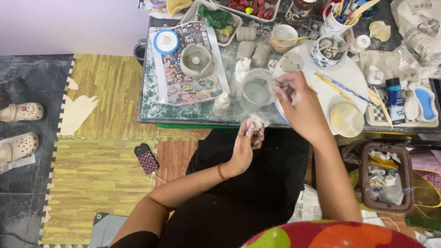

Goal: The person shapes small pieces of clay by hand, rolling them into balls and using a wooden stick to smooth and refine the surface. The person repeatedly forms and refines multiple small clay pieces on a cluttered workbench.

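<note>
My left hand (245,140) has its grip closed on a clay lump (258,121) just below the bench (151,110) edge; my right hand (296,98) dips pinched fingertips at the water cup (255,93).

Bare-armed person in black clothes, a red cord bracelet (220,171) on the left wrist.

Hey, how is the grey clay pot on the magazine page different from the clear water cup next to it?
The grey clay pot is opaque and matte; the clear water cup is see-through and holds cloudy water. The pot sits alone on the printed page, while the right hand reaches over by the cup's rim. The pot has a small knob inside; the cup shows none. Both are round, open-topped and upright on the table.
</note>
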